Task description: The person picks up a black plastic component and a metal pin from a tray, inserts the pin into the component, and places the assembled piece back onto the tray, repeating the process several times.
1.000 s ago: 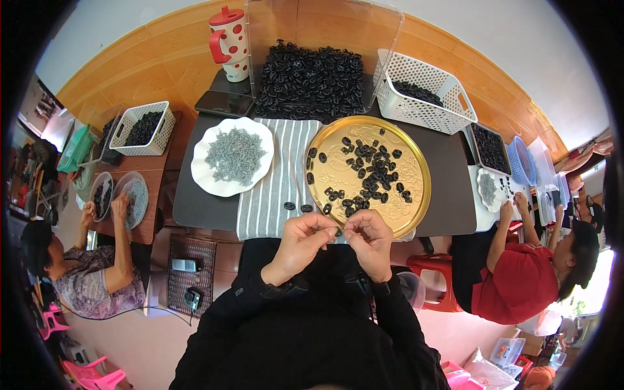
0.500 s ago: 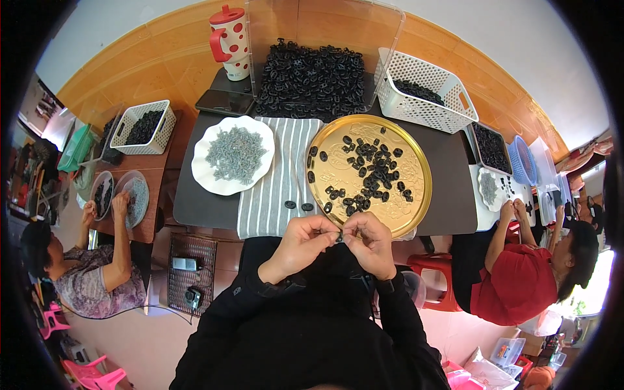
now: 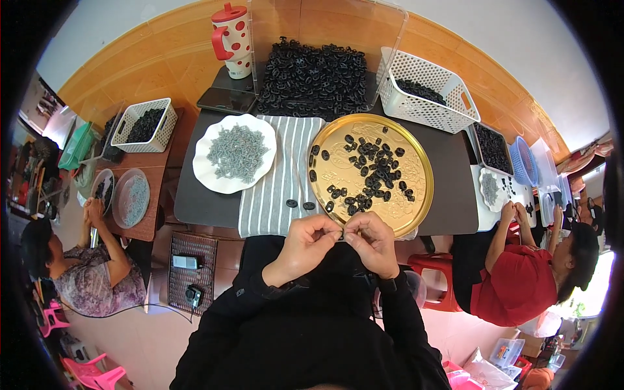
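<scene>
My left hand (image 3: 305,246) and my right hand (image 3: 372,242) meet fingertip to fingertip over my lap, pinching one small black plastic part (image 3: 340,233) between them. Just beyond them a round gold tray (image 3: 416,170) holds several more black parts. A striped grey cloth (image 3: 276,172) lies left of the tray with two loose black parts (image 3: 299,204) on it. A white plate (image 3: 208,174) of small grey pieces sits further left.
A heap of black parts (image 3: 313,70) fills a clear bin at the back, beside a white basket (image 3: 426,97) and a red dotted jug (image 3: 232,40). A phone (image 3: 226,100) lies on the dark table. Two other people work at side tables left and right.
</scene>
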`<state>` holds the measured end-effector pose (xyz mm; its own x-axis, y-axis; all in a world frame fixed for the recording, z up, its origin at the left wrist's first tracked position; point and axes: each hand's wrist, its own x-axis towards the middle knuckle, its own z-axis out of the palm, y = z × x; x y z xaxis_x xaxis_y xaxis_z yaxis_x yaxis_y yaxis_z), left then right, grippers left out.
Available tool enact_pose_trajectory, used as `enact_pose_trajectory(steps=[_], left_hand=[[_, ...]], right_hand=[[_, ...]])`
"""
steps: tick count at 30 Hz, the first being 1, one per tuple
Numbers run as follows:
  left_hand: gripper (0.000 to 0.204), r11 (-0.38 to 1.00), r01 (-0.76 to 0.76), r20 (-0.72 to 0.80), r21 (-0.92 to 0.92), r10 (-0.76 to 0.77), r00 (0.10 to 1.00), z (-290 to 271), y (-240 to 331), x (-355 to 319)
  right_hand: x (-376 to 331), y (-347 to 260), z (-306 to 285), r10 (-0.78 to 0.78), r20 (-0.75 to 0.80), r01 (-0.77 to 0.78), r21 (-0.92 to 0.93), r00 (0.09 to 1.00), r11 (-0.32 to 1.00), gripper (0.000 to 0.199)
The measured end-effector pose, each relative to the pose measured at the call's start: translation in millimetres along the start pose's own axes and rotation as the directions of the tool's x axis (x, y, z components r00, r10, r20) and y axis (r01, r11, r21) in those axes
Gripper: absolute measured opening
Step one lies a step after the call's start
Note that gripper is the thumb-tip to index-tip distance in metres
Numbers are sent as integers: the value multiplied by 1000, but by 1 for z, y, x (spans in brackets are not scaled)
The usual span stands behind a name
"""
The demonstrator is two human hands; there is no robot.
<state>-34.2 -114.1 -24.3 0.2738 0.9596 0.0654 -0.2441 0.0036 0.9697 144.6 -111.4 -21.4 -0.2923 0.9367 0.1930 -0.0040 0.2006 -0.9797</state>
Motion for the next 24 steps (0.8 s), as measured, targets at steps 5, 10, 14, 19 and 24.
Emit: enact_pose_trajectory(steps=[5, 10, 14, 19, 24], left_hand=[[7, 994, 98, 27, -55, -97, 995, -5, 0, 1], [7, 990, 121, 18, -66, -120, 993, -6, 0, 1], [7, 990, 127, 25, -67, -125, 992, -5, -1, 1], [7, 995, 78, 0, -59, -78, 997, -2, -2, -2], [7, 1000, -4, 4, -24, 4, 1000, 1, -4, -2]], right_hand=[[-1, -1, -1, 50, -50, -44, 102, 997, 994, 16], [-3, 3, -2, -42, 38, 47, -133, 998, 990, 7], [-2, 1, 2, -102, 6, 101, -198, 995, 975, 5], [-1, -2, 7, -190, 37, 192, -308, 981, 932, 6], [-1, 0, 4, -164, 64, 175, -269, 984, 947, 5]])
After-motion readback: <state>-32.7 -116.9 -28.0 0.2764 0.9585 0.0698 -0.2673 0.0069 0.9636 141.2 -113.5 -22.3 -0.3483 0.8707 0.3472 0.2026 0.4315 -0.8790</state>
